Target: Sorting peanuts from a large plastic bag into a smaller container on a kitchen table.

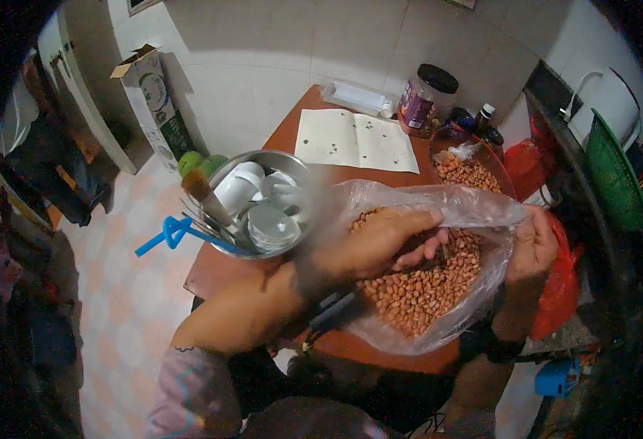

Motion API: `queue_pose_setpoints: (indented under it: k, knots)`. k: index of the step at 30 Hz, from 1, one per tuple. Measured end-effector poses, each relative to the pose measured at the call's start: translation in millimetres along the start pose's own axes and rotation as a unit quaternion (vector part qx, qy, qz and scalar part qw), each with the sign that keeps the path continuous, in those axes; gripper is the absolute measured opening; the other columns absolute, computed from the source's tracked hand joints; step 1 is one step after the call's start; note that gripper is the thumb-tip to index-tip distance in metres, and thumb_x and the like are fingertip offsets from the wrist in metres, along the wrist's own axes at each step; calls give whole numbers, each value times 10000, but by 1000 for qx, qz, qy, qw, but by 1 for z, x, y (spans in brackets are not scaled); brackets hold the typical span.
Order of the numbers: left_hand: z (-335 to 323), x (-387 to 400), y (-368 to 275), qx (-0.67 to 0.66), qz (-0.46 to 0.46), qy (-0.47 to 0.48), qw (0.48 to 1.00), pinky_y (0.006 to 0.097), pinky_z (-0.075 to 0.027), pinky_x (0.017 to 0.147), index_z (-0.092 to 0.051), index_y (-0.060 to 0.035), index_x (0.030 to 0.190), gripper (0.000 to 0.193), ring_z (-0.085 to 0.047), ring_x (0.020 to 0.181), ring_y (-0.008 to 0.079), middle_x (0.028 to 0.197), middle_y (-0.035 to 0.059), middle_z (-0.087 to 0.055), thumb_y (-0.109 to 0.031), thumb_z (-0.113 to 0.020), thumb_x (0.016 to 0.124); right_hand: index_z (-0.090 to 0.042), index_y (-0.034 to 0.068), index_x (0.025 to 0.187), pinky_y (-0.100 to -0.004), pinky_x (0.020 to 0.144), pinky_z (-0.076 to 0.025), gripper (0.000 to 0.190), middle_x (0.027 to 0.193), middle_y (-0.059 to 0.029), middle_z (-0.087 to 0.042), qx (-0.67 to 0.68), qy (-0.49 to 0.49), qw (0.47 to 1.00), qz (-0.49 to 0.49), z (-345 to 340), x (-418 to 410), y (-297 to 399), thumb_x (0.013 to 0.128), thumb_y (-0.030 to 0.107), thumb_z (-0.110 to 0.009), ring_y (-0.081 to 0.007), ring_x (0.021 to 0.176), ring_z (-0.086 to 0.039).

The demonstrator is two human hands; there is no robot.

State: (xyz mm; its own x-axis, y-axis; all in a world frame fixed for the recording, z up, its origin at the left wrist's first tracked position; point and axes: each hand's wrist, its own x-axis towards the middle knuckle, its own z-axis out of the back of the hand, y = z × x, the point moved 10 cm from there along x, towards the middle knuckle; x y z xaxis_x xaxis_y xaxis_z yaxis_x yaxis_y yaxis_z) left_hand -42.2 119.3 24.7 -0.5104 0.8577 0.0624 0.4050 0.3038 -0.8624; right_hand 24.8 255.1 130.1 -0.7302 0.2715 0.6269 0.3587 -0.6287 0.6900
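Observation:
A clear plastic bag (pixel 464 307) lies spread on the brown table (pixel 222 280), with many shelled peanuts (pixel 417 296) in it. My left hand (pixel 392 238) is over the peanuts at the bag's mouth, its thumb against the bag's upper edge and its fingers curled; whether it pinches the plastic is hard to tell. On the right, my right hand (pixel 532 244) grips the bag's rim between thumb and fingers. Beyond the bag, a round container (pixel 505 175) with a red rim holds more peanuts and a crumpled bit of clear plastic.
A steel bowl (pixel 305 230) of white cups and small bowls stands at the left, a brush and a blue straw-like strip in it. Behind lie a spotted paper sheet (pixel 354 140), a plastic tray (pixel 354 97) and a black-lidded jar (pixel 425 101). A red bag (pixel 560 285) hangs at the right.

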Motion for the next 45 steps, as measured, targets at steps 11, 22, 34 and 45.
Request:
queue_pose_setpoints:
  k: [11, 22, 34, 45]
  knots:
    - [13, 1, 7, -74, 20, -21, 997, 188, -260, 364, -536, -21, 983, 357, -352, 428, 55, 713, 15, -536, -344, -391, 935, -564, 14, 974, -223, 662, -431, 182, 845, -11, -587, 20, -105, 992, -62, 32, -2, -28, 903, 143, -456, -84, 758, -522]
    - [33, 2, 2, -44, 25, -93, 994, 190, -257, 346, -531, -25, 1008, 276, -343, 420, 54, 713, 12, -528, -272, -447, 919, -575, 18, 1049, -317, 808, -437, 285, 870, -91, -585, -170, -96, 977, 90, 5, 3, 41, 768, 36, -527, -206, 833, -562]
    - [35, 5, 7, -77, 34, -91, 992, 179, -268, 352, -540, -33, 986, 253, -369, 423, 61, 698, 16, -540, -259, -448, 920, -541, 10, 1010, -428, 675, -443, 254, 874, -178, -533, -209, 275, 937, 51, -94, -30, 16, 783, 113, -590, -378, 795, -550]
    - [30, 2, -5, -40, -36, -78, 996, 221, -284, 335, -544, -45, 748, 248, -386, 387, 96, 572, 15, -494, -236, -463, 883, -495, -46, 1058, -313, 805, -426, 281, 940, -145, -569, -46, 330, 942, -31, -119, -44, -7, 779, -36, -474, -221, 881, -560]
